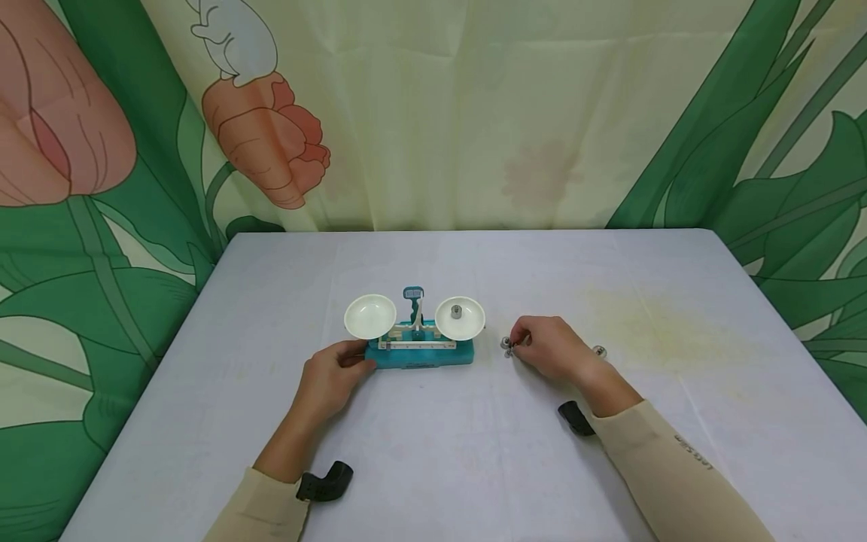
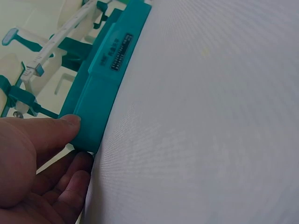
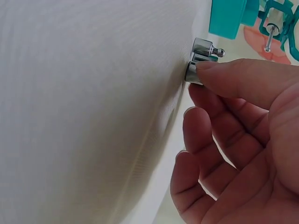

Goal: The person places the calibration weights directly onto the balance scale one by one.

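Observation:
A small balance scale with a teal base stands on the table, a white pan at each end. One metal weight sits in the right pan; the left pan holds nothing. My left hand grips the base's left end, thumb on its front face in the left wrist view. To the right of the scale, my right hand pinches a metal weight between thumb and index finger, close at the tabletop. Right beside it are other small knobbed weights, partly overlapped by the thumb.
Another metal weight lies just beyond the right wrist. White cloth covers the table, and a patterned curtain hangs behind its far edge. Each wrist wears a black device, one by the left sleeve.

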A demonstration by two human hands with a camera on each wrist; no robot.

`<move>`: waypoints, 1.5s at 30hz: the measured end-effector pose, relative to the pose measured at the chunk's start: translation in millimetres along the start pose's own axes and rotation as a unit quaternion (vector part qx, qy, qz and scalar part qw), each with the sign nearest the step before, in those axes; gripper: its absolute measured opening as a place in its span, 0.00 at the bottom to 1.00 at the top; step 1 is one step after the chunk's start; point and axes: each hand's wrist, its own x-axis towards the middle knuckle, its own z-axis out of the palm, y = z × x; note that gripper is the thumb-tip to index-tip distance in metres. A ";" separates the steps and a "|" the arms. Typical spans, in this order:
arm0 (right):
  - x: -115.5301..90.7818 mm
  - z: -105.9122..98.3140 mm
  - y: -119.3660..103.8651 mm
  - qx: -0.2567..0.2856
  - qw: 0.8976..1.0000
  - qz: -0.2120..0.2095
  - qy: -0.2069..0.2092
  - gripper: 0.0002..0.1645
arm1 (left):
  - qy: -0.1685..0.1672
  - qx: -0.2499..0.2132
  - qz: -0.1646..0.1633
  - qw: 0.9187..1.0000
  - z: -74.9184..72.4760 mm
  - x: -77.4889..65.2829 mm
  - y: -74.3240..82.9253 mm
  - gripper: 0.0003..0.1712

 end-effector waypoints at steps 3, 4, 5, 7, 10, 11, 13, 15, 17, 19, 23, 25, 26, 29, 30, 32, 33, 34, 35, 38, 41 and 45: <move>-0.6 0.0 -0.8 -0.002 1.000 0.001 0.002 0.02 | -0.001 -0.001 -0.001 1.000 0.4 0.2 -0.4 0.25; -1.2 -0.2 -1.1 -0.002 1.000 0.002 0.004 0.02 | -0.001 0.000 -0.001 1.000 0.6 0.3 -0.4 0.25; -2.0 -0.6 -1.4 -0.001 1.000 0.003 0.008 0.02 | -0.001 -0.001 -0.002 1.000 0.6 0.3 -0.4 0.25; -3.9 -2.1 -2.5 0.003 1.000 0.010 0.018 0.03 | -0.002 -0.001 -0.002 1.000 0.8 0.6 -0.6 0.25; -6.7 -5.5 -5.1 0.018 0.999 0.013 0.039 0.05 | -0.001 -0.002 -0.002 1.000 0.7 0.7 -0.2 0.26; -7.2 -6.8 -6.1 0.023 0.999 0.012 0.047 0.06 | -0.001 -0.003 -0.003 1.000 0.7 0.8 -0.3 0.26; -8.1 -9.3 -8.3 0.032 0.998 0.002 0.061 0.06 | -0.001 -0.004 -0.004 1.000 0.4 0.7 0.0 0.26; -8.3 -11.0 -10.0 0.039 0.996 -0.011 0.074 0.05 | -0.001 -0.006 -0.005 1.000 0.3 0.6 0.1 0.26; -8.3 -12.0 -11.7 0.044 0.995 -0.024 0.084 0.05 | -0.002 -0.007 -0.006 1.000 0.3 0.5 0.2 0.26; -8.7 -12.6 -13.8 0.049 0.994 -0.035 0.093 0.06 | -0.002 -0.008 -0.006 1.000 0.5 0.6 0.1 0.26; -8.9 -12.6 -17.7 0.066 0.991 -0.051 0.107 0.07 | -0.003 -0.009 -0.005 1.000 0.6 0.7 -0.3 0.25; -8.9 -12.5 -19.6 0.076 0.989 -0.056 0.113 0.08 | -0.003 -0.010 -0.004 1.000 0.7 0.7 -0.4 0.25; -8.7 -12.5 -20.4 0.080 0.988 -0.058 0.115 0.07 | -0.003 -0.010 -0.004 1.000 0.7 0.7 -0.5 0.25; -8.5 -12.8 -23.3 0.088 0.986 -0.068 0.124 0.07 | -0.002 -0.009 -0.004 1.000 0.9 0.6 -0.5 0.25; -8.4 -13.1 -24.4 0.090 0.985 -0.071 0.127 0.07 | -0.001 -0.010 -0.004 1.000 0.9 0.6 -0.4 0.26; -8.0 -13.9 -27.4 0.091 0.984 -0.079 0.132 0.07 | -0.001 -0.010 -0.005 1.000 1.0 0.5 -0.6 0.26; -7.7 -14.3 -29.2 0.091 0.983 -0.083 0.135 0.07 | 0.000 -0.011 -0.006 1.000 1.1 0.5 -0.6 0.26; -7.3 -14.6 -31.1 0.091 0.983 -0.086 0.137 0.08 | 0.000 -0.011 -0.006 1.000 1.1 0.6 -0.6 0.26; -6.7 -14.9 -33.0 0.091 0.982 -0.089 0.138 0.08 | 0.000 -0.011 -0.007 1.000 1.1 0.6 -0.7 0.26; -4.5 -15.8 -39.2 0.097 0.981 -0.096 0.141 0.09 | 0.002 -0.009 -0.008 1.000 0.8 0.2 -0.8 0.26; -1.2 -16.0 -45.6 0.101 0.980 -0.099 0.141 0.10 | 0.002 -0.006 -0.009 1.000 0.8 0.3 -0.9 0.25; 4.0 -15.4 -53.8 0.090 0.982 -0.101 0.134 0.11 | 0.002 -0.006 -0.008 1.000 1.3 0.3 -0.9 0.25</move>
